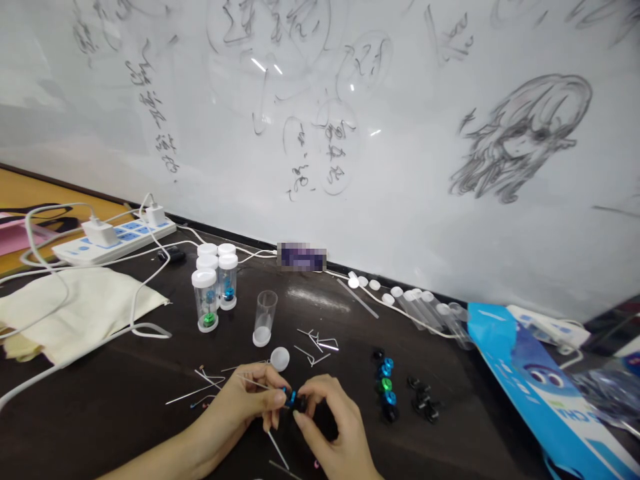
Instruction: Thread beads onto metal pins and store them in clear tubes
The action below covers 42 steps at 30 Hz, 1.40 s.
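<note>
My left hand (250,399) pinches a small blue and black part (292,398), and a thin metal rod (278,449) sticks out below its fingers. The thumb and fingers of my right hand (333,417) close on the black end of the same part. Just behind the hands lies a round white cap (279,359), with an open clear tube (265,319) standing beyond it. Bent metal wires (316,343) lie behind my right hand, and more thin rods (200,387) are left of my left hand.
Capped tubes (205,300) stand at the back left near a power strip (115,240) and a cream cloth (75,307). Blue, green and black parts (387,385) and black pieces (424,400) lie at right, before empty tubes (425,310) and a blue package (530,380).
</note>
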{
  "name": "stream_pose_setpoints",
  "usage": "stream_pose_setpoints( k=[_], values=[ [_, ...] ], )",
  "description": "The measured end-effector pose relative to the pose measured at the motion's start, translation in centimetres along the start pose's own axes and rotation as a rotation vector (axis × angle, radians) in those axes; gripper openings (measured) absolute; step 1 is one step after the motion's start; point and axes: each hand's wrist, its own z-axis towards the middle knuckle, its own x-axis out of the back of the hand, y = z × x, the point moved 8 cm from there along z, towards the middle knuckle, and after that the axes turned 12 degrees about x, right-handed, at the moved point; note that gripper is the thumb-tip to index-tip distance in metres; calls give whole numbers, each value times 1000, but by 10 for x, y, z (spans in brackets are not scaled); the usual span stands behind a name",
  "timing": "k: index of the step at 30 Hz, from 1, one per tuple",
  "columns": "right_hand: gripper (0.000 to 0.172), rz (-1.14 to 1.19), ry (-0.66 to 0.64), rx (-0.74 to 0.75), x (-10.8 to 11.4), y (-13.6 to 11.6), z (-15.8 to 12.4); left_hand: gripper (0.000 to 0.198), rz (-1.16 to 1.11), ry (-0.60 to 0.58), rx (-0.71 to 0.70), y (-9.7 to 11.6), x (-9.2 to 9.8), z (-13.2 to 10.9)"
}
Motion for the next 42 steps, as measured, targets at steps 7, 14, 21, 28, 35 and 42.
stream_pose_setpoints(
  k=[7, 14, 21, 28, 35, 42],
  values=[
    [11, 10, -1, -6, -1, 1, -1, 22, 1, 6, 14, -1, 1, 1],
    [8, 19, -4, 4, -1, 0, 1, 22, 2, 2, 17, -2, 1, 0],
    [11, 27, 12, -9, 0, 0, 0, 24, -1, 11, 17, 1, 0, 0],
    [8, 37, -1, 12, 0, -2, 1, 21, 6, -5, 11, -3, 2, 3],
    [14, 41, -2, -5, -1, 0, 1, 22, 8, -2, 10, 1, 0, -1],
    [14, 46, -4, -4, -2, -1, 1, 22, -15, -6, 15, 1, -1, 0]
  ],
)
